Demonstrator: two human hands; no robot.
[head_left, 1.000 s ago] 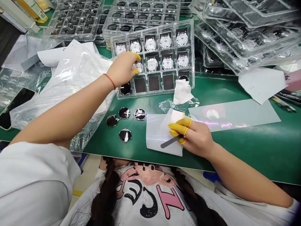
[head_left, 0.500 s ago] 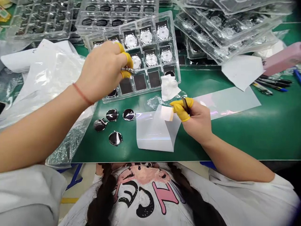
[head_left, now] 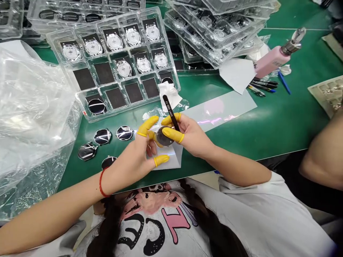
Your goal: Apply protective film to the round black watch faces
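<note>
My right hand [head_left: 184, 134], in yellow finger cots, pinches a dark round watch head [head_left: 164, 137] under its thumb. Black tweezers [head_left: 169, 109] are also in that hand, pointing up and away. Just left of the watch head is my left hand [head_left: 143, 146], its index finger and thumb spread apart. One of its fingertips is at the watch head's edge; whether it bears any weight I cannot tell. Several dark-faced watch heads [head_left: 102, 136] lie on the green table to the left. Below the hands is a translucent film sheet [head_left: 174, 159].
Beyond the hands is a tilted clear tray [head_left: 120, 79] with several watch heads in its pockets. Stacked trays [head_left: 214, 32] stand behind. A white cloth [head_left: 171, 96], a long film strip [head_left: 225, 109], pens [head_left: 264, 85] and a pink bottle [head_left: 270, 62] are rightward; plastic bags [head_left: 32, 107] lie left.
My left hand has come down from the tray to my right hand, and its fingers have spread. A watch head is now in my right hand with the tweezers. The view has shifted right.
</note>
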